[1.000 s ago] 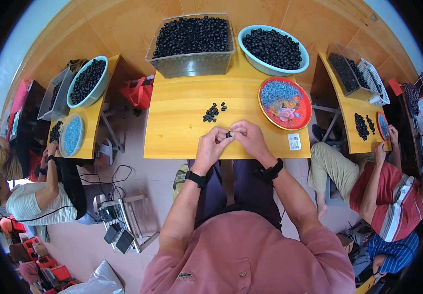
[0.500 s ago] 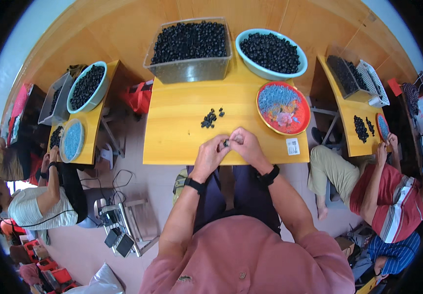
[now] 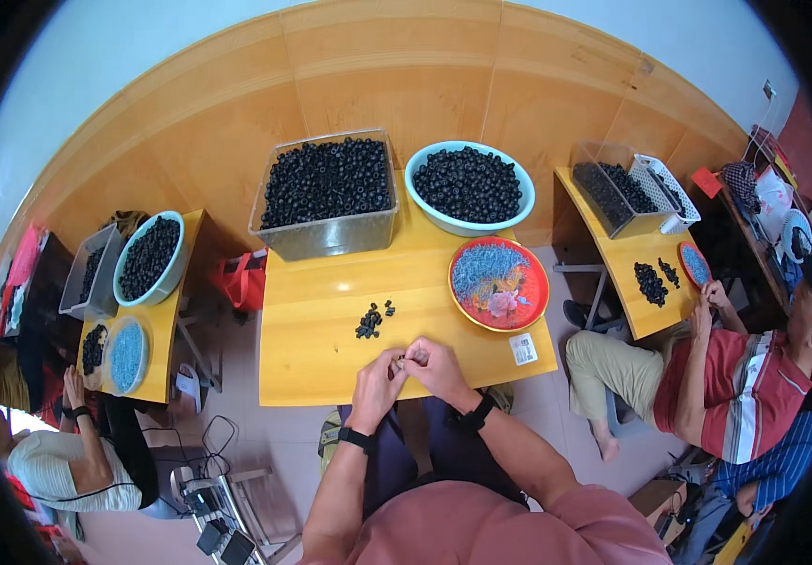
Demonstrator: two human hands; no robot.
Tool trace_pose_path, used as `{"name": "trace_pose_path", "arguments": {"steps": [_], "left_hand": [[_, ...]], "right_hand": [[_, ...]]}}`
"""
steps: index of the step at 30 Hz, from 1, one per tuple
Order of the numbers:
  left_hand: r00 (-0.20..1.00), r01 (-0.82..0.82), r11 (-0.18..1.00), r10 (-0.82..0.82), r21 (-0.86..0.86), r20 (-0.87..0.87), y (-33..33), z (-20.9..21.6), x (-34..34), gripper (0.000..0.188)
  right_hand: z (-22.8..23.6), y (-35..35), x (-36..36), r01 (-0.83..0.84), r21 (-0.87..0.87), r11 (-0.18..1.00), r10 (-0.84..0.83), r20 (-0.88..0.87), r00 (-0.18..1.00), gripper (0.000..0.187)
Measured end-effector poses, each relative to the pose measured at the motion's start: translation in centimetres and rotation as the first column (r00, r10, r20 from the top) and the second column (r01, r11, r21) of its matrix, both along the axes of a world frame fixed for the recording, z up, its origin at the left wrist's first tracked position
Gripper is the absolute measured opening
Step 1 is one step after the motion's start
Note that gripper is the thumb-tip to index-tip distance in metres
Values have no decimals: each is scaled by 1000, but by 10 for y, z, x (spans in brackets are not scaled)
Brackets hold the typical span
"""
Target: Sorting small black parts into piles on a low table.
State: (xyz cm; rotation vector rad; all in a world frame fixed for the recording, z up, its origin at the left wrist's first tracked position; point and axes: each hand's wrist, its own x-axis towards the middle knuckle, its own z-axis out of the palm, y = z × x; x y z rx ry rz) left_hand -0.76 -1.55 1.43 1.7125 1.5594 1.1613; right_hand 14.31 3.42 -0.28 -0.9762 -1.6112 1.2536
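Observation:
Both my hands meet above the near edge of the yellow table, fingertips pinched together. My left hand (image 3: 377, 384) is closed on a small dark piece, mostly hidden by the fingers. Against it, my right hand (image 3: 437, 367) is closed too, and what its fingertips grip is too small to make out. Just beyond the hands lies a loose group of small black parts (image 3: 368, 322) on the tabletop (image 3: 316, 363). To the right sits a round red floral tray (image 3: 536, 292) with many small bluish, pin-like pieces (image 3: 489, 267) heaped toward its far left side.
A clear plastic bin (image 3: 330, 237) and a light blue basin (image 3: 470, 226), both full of black parts, stand at the back. A printed label (image 3: 523, 349) lies near the right corner. People work at side tables, left (image 3: 76, 466) and right (image 3: 726, 377).
The view has tilted up, so the table sits lower and more wall shows. My hands stay together over the near edge; the dark piece between my fingers is less visible now.

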Motion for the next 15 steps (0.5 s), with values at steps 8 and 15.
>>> {"name": "trace_pose_path", "arguments": {"steps": [8,15], "left_hand": [[999,1,999,1,48,-51,-1,-14,-3,27],[997,8,1000,-6,24,-73,-1,-23,-3,26]], "right_hand": [[0,-5,0,-16,-65,998,16,3,1000,7],[-11,-5,2,19,-28,999,-16,116,993,8]]}}
